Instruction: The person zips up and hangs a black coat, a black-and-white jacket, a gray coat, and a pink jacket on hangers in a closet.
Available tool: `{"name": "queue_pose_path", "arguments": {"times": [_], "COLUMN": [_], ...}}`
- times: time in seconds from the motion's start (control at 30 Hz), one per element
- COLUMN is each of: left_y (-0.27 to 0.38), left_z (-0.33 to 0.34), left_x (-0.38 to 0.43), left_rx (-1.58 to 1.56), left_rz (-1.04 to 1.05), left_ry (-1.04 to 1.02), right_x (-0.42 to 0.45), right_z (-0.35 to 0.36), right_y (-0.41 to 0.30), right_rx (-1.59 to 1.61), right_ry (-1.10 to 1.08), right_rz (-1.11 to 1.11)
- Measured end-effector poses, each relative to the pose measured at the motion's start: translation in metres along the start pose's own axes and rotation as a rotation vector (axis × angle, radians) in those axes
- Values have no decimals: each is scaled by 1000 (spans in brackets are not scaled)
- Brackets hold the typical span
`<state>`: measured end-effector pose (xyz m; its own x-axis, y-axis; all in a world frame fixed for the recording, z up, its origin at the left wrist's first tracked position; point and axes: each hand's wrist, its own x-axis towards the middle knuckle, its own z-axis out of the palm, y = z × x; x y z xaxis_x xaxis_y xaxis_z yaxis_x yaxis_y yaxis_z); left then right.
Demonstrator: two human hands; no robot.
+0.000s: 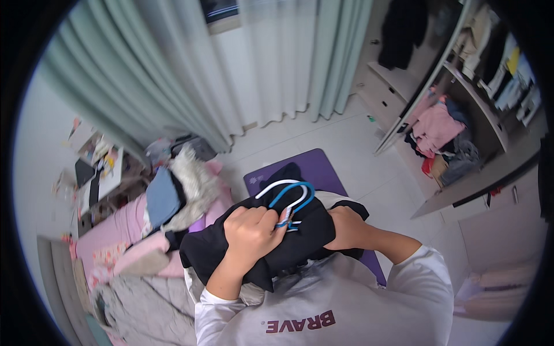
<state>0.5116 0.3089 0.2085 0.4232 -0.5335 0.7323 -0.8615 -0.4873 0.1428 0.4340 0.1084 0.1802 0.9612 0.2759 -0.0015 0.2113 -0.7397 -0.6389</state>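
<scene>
A black garment is held up in front of my chest. The hooks of a white hanger and a blue hanger stick out over its upper side. My left hand is closed in a fist on the black cloth, its thumb by the hanger necks. On the other side, my right hand grips the same cloth, with the fingertips hidden. Some white cloth shows behind the black garment. Most of both hangers is covered by fabric.
A purple mat lies on the tiled floor beyond the garment. To the left is a bed with folded blue cloth and a fluffy cream item. An open wardrobe at right holds hanging clothes and a clothes pile.
</scene>
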Motion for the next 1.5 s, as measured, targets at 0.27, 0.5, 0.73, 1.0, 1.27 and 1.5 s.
{"name": "queue_pose_path", "arguments": {"times": [0.27, 0.5, 0.73, 1.0, 1.27, 1.5], "left_y": [-31, -32, -59, -48, -81, -49], "left_z": [108, 200, 311, 471, 569, 663], "left_x": [149, 254, 328, 428, 539, 600], "left_rx": [-37, -140, -422, -581, -860, -1078], "left_rz": [-34, -81, -6, 455, 312, 481], "left_ry": [154, -51, -347, -208, -218, -338], "right_x": [1, 3, 7, 154, 205, 192], "right_z": [-117, -186, -243, -353, -418, -432], "right_y": [115, 212, 254, 292, 407, 483], "right_rx": [-354, -434, -429, 57, 71, 590], "right_ry": [722, 961, 402, 619, 439, 646], "right_rz": [-73, 59, 338, 308, 445, 326]}}
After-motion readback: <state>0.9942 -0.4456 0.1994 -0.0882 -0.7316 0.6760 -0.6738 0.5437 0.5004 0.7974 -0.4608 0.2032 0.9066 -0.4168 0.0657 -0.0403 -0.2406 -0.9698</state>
